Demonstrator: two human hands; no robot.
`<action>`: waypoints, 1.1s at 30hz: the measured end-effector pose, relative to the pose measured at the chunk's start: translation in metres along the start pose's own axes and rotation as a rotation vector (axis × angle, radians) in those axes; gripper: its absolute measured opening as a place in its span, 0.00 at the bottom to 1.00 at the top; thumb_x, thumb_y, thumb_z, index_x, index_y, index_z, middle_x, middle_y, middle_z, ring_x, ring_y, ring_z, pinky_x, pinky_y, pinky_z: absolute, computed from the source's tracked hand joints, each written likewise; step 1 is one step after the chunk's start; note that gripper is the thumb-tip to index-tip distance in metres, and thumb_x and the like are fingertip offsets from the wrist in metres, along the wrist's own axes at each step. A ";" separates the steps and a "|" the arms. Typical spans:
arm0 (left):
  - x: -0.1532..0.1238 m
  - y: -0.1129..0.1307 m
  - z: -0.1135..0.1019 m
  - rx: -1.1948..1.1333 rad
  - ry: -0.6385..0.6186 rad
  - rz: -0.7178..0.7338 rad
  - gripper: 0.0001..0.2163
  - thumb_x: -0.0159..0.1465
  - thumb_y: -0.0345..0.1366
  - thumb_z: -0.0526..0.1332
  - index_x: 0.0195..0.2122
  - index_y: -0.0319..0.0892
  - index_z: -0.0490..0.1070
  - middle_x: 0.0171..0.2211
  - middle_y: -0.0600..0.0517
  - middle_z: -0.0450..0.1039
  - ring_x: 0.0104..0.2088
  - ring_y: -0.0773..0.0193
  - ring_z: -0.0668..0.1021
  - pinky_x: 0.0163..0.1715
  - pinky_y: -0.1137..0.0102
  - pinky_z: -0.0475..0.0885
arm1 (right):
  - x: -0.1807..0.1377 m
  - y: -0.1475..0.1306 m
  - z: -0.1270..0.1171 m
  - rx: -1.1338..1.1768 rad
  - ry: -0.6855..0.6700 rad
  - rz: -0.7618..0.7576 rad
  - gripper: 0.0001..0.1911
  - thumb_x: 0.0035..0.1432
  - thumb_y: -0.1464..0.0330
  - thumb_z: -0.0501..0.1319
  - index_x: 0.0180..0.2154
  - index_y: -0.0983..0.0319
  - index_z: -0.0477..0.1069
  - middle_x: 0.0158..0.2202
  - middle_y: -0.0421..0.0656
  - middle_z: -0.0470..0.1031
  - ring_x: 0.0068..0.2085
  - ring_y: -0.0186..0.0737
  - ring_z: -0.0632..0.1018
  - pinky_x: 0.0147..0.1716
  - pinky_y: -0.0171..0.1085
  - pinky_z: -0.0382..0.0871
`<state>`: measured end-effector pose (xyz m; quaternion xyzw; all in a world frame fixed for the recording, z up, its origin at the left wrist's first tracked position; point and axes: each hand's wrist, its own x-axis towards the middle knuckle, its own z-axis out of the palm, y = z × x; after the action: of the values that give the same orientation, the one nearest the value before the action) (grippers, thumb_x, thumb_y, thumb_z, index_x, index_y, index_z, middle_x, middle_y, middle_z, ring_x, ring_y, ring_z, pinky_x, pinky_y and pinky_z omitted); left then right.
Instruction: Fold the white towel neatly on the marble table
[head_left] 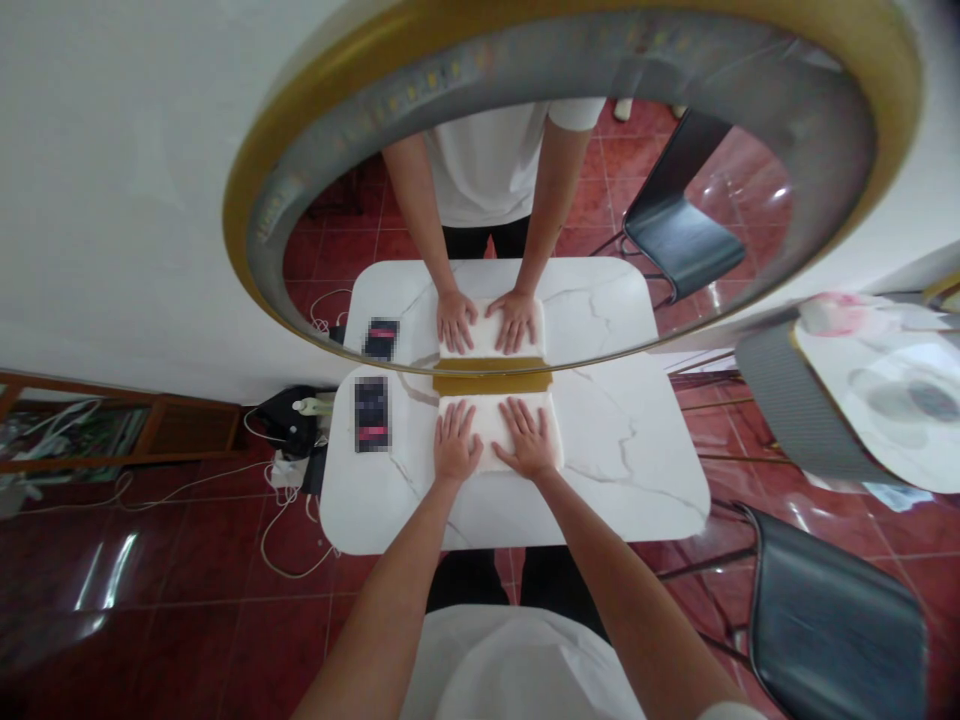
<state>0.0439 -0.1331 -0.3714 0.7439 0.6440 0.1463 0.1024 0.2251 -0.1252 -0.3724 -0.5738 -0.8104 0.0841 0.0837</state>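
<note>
A white, soft-looking rectangular pad, perhaps a folded towel point(491, 430), lies flat on the white marbled table point(622, 490). My left hand point(456, 445) rests palm down on its left part, fingers spread and pointing away from me. On the right part lies my right hand point(529, 440), also flat with fingers apart. A strip of the white pad shows between the two thumbs. Just beyond the pad is a gold-coloured base point(491, 383) below the mirror. What is under my palms is hidden.
A large round mirror with a gold frame point(241, 190) rises behind the table and reflects my arms. A dark, pixelated phone-like object point(372, 412) lies at the table's left. Cables point(289, 475) hang beside it. A black chair point(832, 610) and a second table point(874, 410) stand right.
</note>
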 end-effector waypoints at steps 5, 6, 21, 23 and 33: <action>-0.010 0.003 -0.001 0.000 0.012 0.018 0.28 0.62 0.35 0.53 0.64 0.46 0.51 0.66 0.51 0.48 0.66 0.56 0.49 0.64 0.55 0.46 | -0.008 -0.001 0.000 -0.035 -0.019 -0.005 0.41 0.60 0.51 0.50 0.66 0.60 0.34 0.68 0.45 0.40 0.66 0.48 0.45 0.62 0.55 0.32; -0.013 0.004 -0.002 0.000 0.014 0.020 0.28 0.62 0.35 0.53 0.64 0.46 0.50 0.66 0.51 0.48 0.66 0.56 0.49 0.64 0.55 0.47 | -0.011 -0.002 0.000 -0.045 -0.026 -0.007 0.42 0.59 0.51 0.50 0.66 0.61 0.34 0.68 0.45 0.39 0.67 0.48 0.44 0.62 0.55 0.32; -0.091 0.027 -0.006 -0.002 -0.008 0.009 0.29 0.63 0.33 0.53 0.65 0.46 0.47 0.66 0.52 0.46 0.66 0.55 0.49 0.64 0.54 0.47 | -0.086 -0.019 -0.005 -0.080 -0.055 -0.026 0.43 0.58 0.52 0.51 0.66 0.62 0.33 0.68 0.46 0.39 0.67 0.49 0.43 0.62 0.56 0.32; -0.108 0.030 -0.006 -0.003 -0.013 0.005 0.30 0.62 0.32 0.53 0.66 0.45 0.46 0.66 0.51 0.46 0.66 0.55 0.48 0.64 0.53 0.47 | -0.101 -0.024 -0.005 -0.074 -0.062 -0.030 0.43 0.58 0.52 0.51 0.66 0.62 0.33 0.68 0.46 0.40 0.67 0.50 0.43 0.62 0.56 0.32; -0.137 0.031 -0.005 0.057 -0.036 0.051 0.30 0.62 0.31 0.53 0.66 0.43 0.46 0.66 0.49 0.46 0.66 0.53 0.49 0.63 0.53 0.50 | -0.129 -0.032 -0.003 -0.049 -0.069 -0.015 0.43 0.58 0.53 0.51 0.66 0.63 0.34 0.67 0.47 0.41 0.67 0.51 0.44 0.62 0.56 0.33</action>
<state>0.0531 -0.2729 -0.3681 0.7652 0.6268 0.1169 0.0891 0.2387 -0.2578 -0.3666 -0.5663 -0.8189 0.0835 0.0424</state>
